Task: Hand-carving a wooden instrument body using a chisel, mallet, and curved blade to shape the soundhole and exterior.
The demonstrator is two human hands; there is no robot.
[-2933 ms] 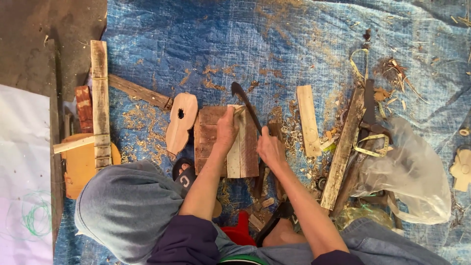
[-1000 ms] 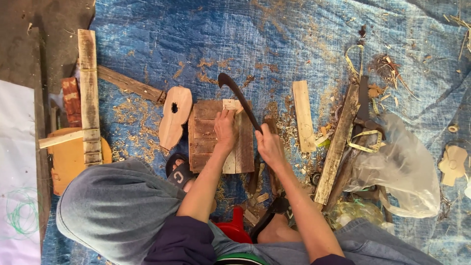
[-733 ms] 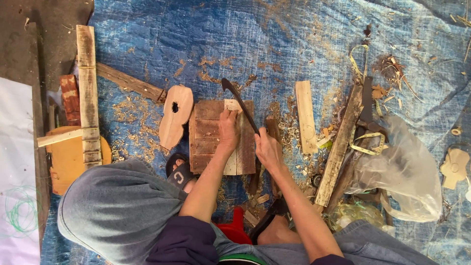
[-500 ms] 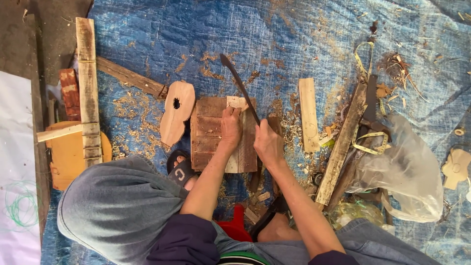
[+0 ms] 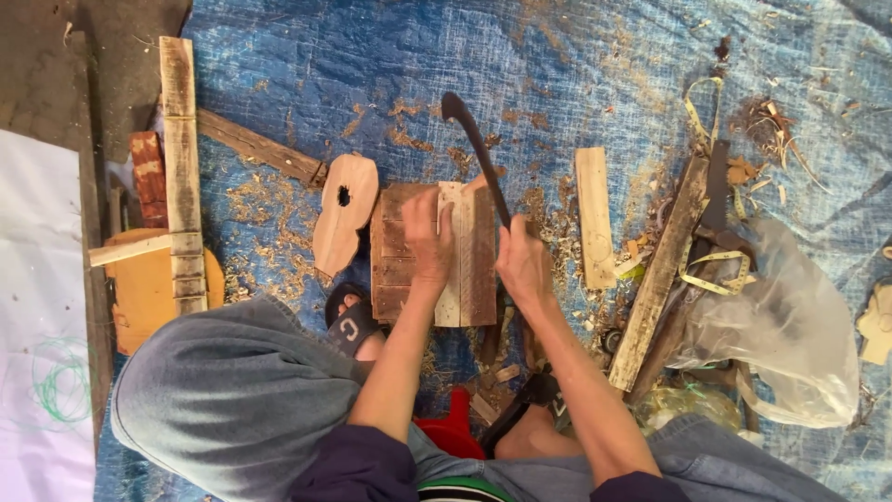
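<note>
We see one clear plastic bag (image 5: 790, 325) lying crumpled at about four o'clock from the work, on the blue tarpaulin (image 5: 576, 56); it is pale and see-through, and we can make out no label on it. A white sheet (image 5: 37, 353) with a loop of green string lies along the left edge at nine o'clock.

Our left hand (image 5: 429, 237) lies palm down, fingers spread flat toward twelve o'clock, pressing on a pale wooden strip (image 5: 450, 256) that rests on a reddish chopping block (image 5: 432, 251) at the centre. It pins the strip rather than wrapping around it. Our right hand (image 5: 525, 270), just at three o'clock of the block, is closed in a fist around the handle of a dark curved blade (image 5: 476, 149), which slants up toward eleven o'clock with its hooked tip above the block. Both forearms run up from the lower edge, the bent knee in grey cloth at seven o'clock.

Counting wood: one pale stick (image 5: 595, 216) at three o'clock, one cut-out board with a hole (image 5: 346, 218) just at nine o'clock of the block, one long weathered plank (image 5: 181, 177) upright at ten o'clock, one dark plank (image 5: 662, 270) slanting at four o'clock. Shavings lie scattered about the block.
</note>
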